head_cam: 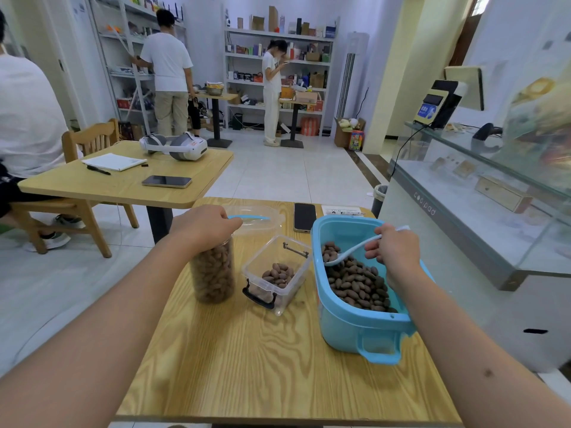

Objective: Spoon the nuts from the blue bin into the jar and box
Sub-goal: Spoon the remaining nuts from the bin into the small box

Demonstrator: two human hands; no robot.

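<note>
Wood table (278, 366), bare near edge. Blue bin (364, 322) at right edge, nuts (358, 282) piled inside. Right hand (392, 245) grips spoon (346, 253), bowl in nuts. Left hand (205, 223) grips jar (213, 276) top, nearly full. Box (278, 273) between, barely filled. Scoop deep, lift level, short carry left to box; clear bin rim. Phone (304, 217) beyond.

The left hand (205, 225) hides the jar (212, 274) mouth entirely

your left hand (206, 223) curls palm-down in a closed grip; your right hand (393, 246) pinches with curled fingers, both forearms reaching forward.
</note>
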